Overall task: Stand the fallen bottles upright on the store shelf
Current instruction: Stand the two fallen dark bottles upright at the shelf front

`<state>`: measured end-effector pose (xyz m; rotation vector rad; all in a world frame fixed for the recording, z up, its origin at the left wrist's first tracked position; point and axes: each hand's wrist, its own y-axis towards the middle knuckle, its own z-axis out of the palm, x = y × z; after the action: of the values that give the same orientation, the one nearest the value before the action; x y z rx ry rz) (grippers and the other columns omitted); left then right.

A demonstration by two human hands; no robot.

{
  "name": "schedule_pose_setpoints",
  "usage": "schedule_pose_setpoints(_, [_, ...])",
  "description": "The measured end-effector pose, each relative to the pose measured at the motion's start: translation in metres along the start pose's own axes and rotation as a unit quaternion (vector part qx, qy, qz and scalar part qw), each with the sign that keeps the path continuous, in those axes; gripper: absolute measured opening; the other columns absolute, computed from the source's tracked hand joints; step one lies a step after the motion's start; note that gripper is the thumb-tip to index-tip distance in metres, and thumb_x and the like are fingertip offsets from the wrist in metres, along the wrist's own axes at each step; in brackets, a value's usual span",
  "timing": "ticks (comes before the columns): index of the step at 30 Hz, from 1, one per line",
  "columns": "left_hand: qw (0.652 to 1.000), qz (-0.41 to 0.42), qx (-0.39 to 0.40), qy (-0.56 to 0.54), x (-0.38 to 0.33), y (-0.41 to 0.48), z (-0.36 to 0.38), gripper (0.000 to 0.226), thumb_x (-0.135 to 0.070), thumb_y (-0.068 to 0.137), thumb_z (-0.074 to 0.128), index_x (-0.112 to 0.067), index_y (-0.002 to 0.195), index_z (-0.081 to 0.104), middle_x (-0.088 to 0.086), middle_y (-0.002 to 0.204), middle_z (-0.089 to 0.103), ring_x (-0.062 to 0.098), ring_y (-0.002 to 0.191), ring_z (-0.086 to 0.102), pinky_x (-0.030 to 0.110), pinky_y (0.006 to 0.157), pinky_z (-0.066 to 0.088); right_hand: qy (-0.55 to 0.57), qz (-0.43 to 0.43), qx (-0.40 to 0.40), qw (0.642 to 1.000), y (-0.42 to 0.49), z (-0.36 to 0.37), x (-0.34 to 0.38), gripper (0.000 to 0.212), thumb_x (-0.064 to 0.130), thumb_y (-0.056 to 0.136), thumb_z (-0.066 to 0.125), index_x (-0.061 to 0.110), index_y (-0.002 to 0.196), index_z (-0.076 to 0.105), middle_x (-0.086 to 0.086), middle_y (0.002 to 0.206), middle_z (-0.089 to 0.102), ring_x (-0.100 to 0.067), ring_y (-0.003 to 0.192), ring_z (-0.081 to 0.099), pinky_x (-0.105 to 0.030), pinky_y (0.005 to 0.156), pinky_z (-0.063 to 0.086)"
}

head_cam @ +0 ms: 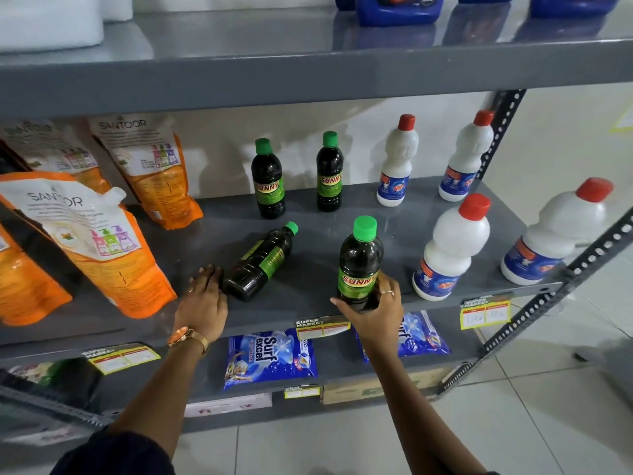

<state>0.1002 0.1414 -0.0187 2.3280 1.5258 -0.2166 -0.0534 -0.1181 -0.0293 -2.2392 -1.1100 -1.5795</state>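
Observation:
One dark bottle with a green cap (262, 262) lies on its side on the grey middle shelf (308, 214), cap pointing to the back right. My left hand (203, 303) rests at its base with fingers spread, touching the bottom end. A second dark bottle with a green cap (359, 262) stands upright near the shelf's front edge, and my right hand (375, 313) wraps around its lower part. Two more of these dark bottles (268, 180) (329, 173) stand upright at the back.
Several white bottles with red caps (452, 248) stand at the right of the shelf. Orange refill pouches (102, 245) lean at the left. Blue detergent packets (270, 358) lie on the shelf below. Blue jugs (397, 8) stand on the upper shelf.

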Motion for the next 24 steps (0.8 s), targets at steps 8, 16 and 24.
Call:
schedule_pose_setpoints(8, [1.000,0.007,0.006,-0.007,-0.003,-0.003,-0.002,0.048,-0.008,0.091,0.041,0.001,0.137,0.031,0.022,0.146,0.029,0.032,0.137,0.018,0.042,0.113,0.013,0.044,-0.037,-0.029,0.998,-0.078,-0.004,0.012,0.056,0.056,0.080,0.064,0.022,0.122,0.049,-0.002,0.118,0.050,-0.014,0.109,0.047,-0.039,0.091,0.047])
schedule_pose_setpoints(16, [0.998,0.031,0.056,-0.003,0.000,-0.004,-0.009,0.055,-0.008,0.089,0.043,0.002,0.139,0.022,0.023,0.148,0.021,0.033,0.138,0.015,0.037,0.112,0.010,-0.120,0.125,0.256,0.951,-0.019,0.069,0.117,0.096,0.089,0.072,0.025,0.008,0.114,0.056,-0.011,0.112,0.060,-0.032,0.106,0.057,-0.038,0.090,0.044])
schedule_pose_setpoints(24, [0.997,0.050,0.046,-0.030,-0.044,-0.024,-0.005,0.058,-0.025,0.079,0.027,0.004,0.125,0.047,0.026,0.129,0.051,0.041,0.121,0.046,0.051,0.092,0.042,-0.211,0.192,0.246,0.926,0.043,0.077,0.101,0.097,0.097,0.048,0.036,0.016,0.094,0.065,-0.006,0.085,0.072,-0.024,0.080,0.069,-0.037,0.080,0.056])
